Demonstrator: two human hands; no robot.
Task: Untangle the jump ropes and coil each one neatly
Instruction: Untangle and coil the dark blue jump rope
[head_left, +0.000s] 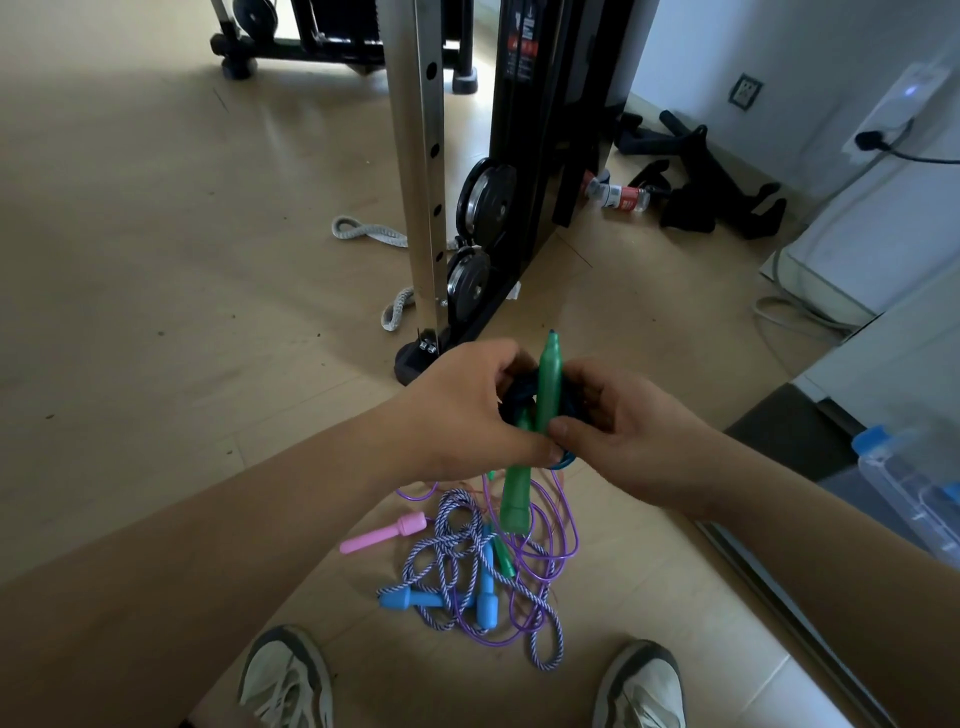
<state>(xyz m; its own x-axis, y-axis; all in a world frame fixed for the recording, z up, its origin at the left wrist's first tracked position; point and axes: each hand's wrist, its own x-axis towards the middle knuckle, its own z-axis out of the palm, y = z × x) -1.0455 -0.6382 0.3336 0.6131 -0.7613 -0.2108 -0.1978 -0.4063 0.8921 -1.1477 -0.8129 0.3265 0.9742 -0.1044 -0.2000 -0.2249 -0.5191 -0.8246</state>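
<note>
A: Near end?
B: Two shoes (285, 680) on the floor (415, 675). Tangle lay between and just ahead of them: striped rope (452, 551), purple rope (561, 545), pink handle (382, 533), blue handles (410, 601), all overlapping.
A: Hands?
B: Both were above the tangle. The left hand (467, 410) was clenched round a dark cord bundle (519, 395); the right hand (623, 431) pinched the same bundle, thumb on it. One green handle (549, 379) stood up between the hands; a second green handle (516, 493) hung below them.
A: Coiled?
B: Couldn't tell, fingers hid most of it.
A: Beyond?
B: A rack post (423, 156), weight plates (485, 202) beside it, strap (363, 231) left of it, bottle (618, 196) lying right of the plates.
</note>
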